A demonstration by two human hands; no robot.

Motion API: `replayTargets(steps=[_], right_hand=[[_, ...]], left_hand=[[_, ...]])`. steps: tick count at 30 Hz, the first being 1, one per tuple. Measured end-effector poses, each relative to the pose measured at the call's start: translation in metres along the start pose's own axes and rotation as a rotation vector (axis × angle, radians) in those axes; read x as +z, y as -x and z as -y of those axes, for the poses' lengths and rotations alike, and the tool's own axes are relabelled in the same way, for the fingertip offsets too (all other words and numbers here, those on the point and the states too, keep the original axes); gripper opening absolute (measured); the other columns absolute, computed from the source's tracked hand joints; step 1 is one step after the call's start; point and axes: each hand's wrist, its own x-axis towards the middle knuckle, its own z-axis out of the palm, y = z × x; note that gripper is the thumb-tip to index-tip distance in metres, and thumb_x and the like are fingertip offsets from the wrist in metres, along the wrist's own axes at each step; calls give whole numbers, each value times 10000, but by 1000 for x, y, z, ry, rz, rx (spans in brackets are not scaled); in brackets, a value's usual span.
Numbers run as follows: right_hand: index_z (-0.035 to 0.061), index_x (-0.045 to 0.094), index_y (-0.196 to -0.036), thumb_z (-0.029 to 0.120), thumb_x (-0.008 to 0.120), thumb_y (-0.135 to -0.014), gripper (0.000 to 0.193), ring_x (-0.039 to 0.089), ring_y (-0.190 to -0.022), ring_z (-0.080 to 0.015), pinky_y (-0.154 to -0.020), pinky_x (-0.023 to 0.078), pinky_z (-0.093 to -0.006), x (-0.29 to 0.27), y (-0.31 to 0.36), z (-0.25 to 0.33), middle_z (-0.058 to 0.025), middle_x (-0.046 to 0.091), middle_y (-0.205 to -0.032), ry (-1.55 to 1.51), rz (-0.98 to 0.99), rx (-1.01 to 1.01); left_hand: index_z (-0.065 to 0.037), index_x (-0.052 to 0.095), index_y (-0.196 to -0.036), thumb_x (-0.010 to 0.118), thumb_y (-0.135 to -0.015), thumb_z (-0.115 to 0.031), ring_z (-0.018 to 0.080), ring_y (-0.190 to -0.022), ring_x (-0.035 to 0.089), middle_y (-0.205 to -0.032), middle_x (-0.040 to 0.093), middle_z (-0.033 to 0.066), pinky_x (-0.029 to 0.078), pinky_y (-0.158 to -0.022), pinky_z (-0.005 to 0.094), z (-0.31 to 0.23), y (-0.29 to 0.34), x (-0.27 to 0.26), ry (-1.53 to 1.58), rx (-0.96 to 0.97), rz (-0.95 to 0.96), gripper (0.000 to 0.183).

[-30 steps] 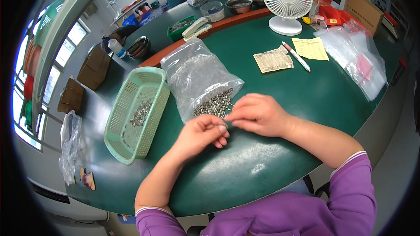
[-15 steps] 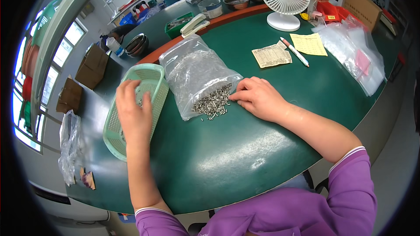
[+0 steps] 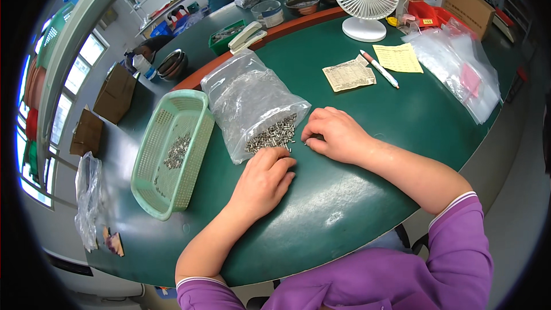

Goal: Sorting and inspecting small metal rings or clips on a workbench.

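Note:
A heap of small silvery metal cylinders (image 3: 274, 134) spills from the mouth of a clear plastic bag (image 3: 247, 95) lying on the green table. My left hand (image 3: 265, 177) is at the heap's near edge, palm down, its fingers bent together and their tips partly hidden. Just right of the heap, my right hand (image 3: 336, 135) rests on the table with thumb and forefinger curled toward each other; whatever is at their tips is too small to make out. Left of the bag stands a pale green perforated plastic basket (image 3: 198, 163), with more small metal pieces (image 3: 178, 151) on its bottom.
A white fan (image 3: 365, 0) stands at the back. Paper slips (image 3: 349, 74), a pen (image 3: 379, 69) and clear plastic bags (image 3: 456, 72) lie to the right. Behind the bag are a white stapler-like tool (image 3: 248, 37) and a green tray (image 3: 227, 35). Crumpled plastic (image 3: 89, 201) lies far left.
My left hand has moved from over the basket rightward to the heap's near edge, uncovering the metal pieces in the basket. My right hand has drawn slightly away from the heap.

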Motion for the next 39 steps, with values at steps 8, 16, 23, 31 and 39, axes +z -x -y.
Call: replayTargets(steps=[8, 16, 23, 31, 39], right_hand=[[106, 707, -911, 151, 692, -793, 127, 586, -951, -266, -859, 478, -398, 0, 3, 3, -64, 614, -939, -7, -30, -2], [90, 681, -847, 159, 702, -783, 96, 582, -946, -278, -867, 473, -399, -5, 5, 8, -73, 608, -926, 38, 28, 21], [97, 657, -861, 152, 676, -801, 84, 559, -986, -286, -883, 460, -405, -1, 9, 7, -81, 583, -988, 97, 14, -94], [63, 634, -933, 165, 659, -881, 117, 564, -1000, -295, -875, 470, -397, 2, 8, 24, -86, 588, -991, -228, -44, -101], [44, 654, -993, 183, 636, -935, 152, 586, -973, -215, -863, 479, -332, 1, 9, 28, -73, 610, -997, -676, 93, -21]], left_hand=[[-34, 656, -1051, 722, -777, -73, 290, -1020, 601, -1113, 624, 103, 489, -886, 405, -2, -1, 1, -3, 81, 73, 285], [-32, 660, -1059, 721, -785, -87, 282, -1015, 604, -1110, 632, 103, 494, -880, 398, -4, -1, 0, 0, 65, 96, 286], [-39, 664, -1048, 727, -782, -94, 284, -1004, 610, -1115, 634, 101, 494, -884, 401, -4, -2, 1, 11, 53, 82, 279], [-28, 670, -1006, 660, -901, -92, 161, -872, 649, -950, 683, 53, 520, -774, 306, -7, 0, -9, 518, -442, 57, 123], [-4, 644, -1037, 618, -964, -176, 123, -848, 637, -979, 679, 65, 515, -743, 258, -3, 1, -11, 1202, -735, 163, 188]])
